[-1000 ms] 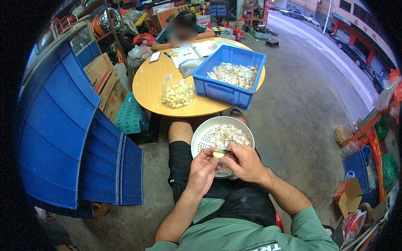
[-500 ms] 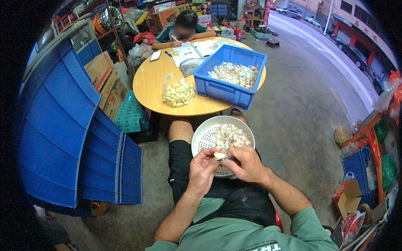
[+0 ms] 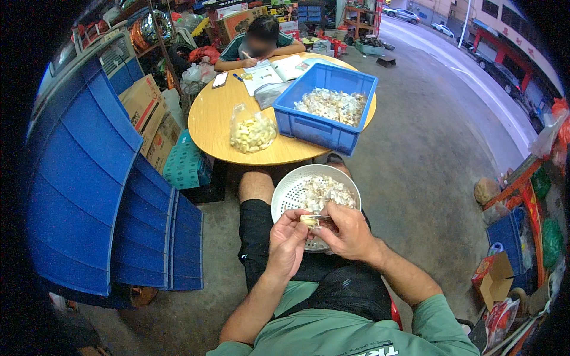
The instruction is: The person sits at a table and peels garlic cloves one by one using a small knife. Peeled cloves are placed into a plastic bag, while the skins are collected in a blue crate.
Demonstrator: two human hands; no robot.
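Note:
Over a white perforated basin [image 3: 285, 193] on my lap, my two hands meet at the fingertips. My left hand [image 3: 285, 248] pinches a pale, partly peeled garlic clove [image 3: 308, 221] between thumb and fingers. Closed around a small knife, my right hand [image 3: 351, 232] has the thin metal blade [image 3: 321, 217] against the clove's upper side; its handle is hidden in my fingers. Garlic skins and cloves [image 3: 326, 193] lie heaped in the basin beyond my hands.
A round wooden table [image 3: 209, 127] ahead carries a clear bag of peeled cloves [image 3: 254, 135] and a blue crate [image 3: 314, 126] of garlic and skins. Across it a person [image 3: 261, 47] writes at open books. Blue panels [image 3: 83, 178] stand at left; an open carton [image 3: 494, 277] sits at right.
The clove has been turned in my left fingertips, and the blade has moved from below it to its upper side. Both hands stay over the basin.

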